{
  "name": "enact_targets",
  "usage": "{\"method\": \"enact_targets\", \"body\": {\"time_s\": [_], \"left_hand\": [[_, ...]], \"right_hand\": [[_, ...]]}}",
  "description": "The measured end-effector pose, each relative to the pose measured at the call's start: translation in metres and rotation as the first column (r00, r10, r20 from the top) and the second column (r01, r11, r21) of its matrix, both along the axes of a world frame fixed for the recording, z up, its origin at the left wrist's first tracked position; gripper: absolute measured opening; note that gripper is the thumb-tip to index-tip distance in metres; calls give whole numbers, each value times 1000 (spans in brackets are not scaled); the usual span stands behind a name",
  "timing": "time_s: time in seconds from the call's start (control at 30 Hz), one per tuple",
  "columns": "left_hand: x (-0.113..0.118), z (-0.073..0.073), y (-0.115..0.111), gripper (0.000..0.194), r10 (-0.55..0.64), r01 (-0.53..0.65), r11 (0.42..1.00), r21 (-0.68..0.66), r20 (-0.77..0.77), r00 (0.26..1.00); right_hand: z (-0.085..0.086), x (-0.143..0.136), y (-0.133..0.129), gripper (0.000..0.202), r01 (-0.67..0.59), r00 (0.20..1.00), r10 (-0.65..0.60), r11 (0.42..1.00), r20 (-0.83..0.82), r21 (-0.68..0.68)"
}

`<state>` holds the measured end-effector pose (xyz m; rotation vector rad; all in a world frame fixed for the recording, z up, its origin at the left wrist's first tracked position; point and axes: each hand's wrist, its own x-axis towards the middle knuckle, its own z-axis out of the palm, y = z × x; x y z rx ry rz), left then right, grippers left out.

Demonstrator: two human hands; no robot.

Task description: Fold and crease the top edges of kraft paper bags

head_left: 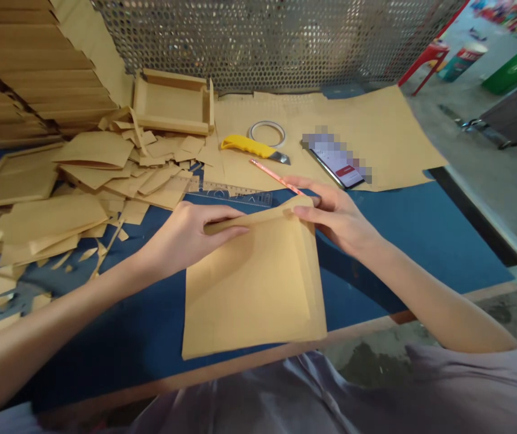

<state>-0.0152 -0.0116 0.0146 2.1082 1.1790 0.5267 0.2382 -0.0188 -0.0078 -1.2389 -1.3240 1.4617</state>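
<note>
Both hands are on one folded brown card (249, 283) at the near edge of the blue table (421, 241), and I can't make out how many layers it has. The left hand (186, 232) pinches its top edge between thumb and nearly closed fingers; the right hand (337, 214) grips the upper right corner, thumb in front, the other fingertips partly hidden behind. One pencil (274, 173) runs behind that hand, and whether the fingers touch it I can't tell. The card and left hand partly cover one clear ruler (240, 196); one phone (349, 175) has a blurred screen. Beyond are one yellow cutter (249, 146), one tape roll (265, 123) and two shallow boxes (175, 105), the left one cut off. The scraps (78, 211) overlap too much to count.
</note>
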Motion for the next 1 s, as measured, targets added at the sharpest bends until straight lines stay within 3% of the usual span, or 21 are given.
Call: {"method": "enact_targets", "body": {"time_s": [0.23, 0.43, 0.57, 0.73, 0.83, 1.0], "left_hand": [[-6, 7, 9, 35, -133, 134, 945, -298, 24, 991], [-6, 6, 13, 39, -185, 165, 926, -339, -25, 983], [-4, 6, 11, 39, -202, 180, 919, -351, -27, 979], [-3, 6, 9, 38, -229, 212, 896, -389, 2, 973], [-2, 6, 9, 36, -234, 214, 894, -392, -2, 972], [4, 5, 2, 29, -128, 118, 966, -231, -28, 991]], "right_hand": [[-4, 1, -2, 43, -21, 998, 10, 988, 70, 152], [-4, 5, 2, 33, -173, 924, 20, 913, 382, 369], [2, 1, -2, 33, -264, 920, 163, 929, 356, 259], [5, -3, -6, 32, -291, 906, 231, 949, 354, 126], [3, -4, -5, 29, -264, 924, 222, 959, 312, 100], [0, -6, -6, 28, -184, 943, 147, 978, 300, 99]]}}
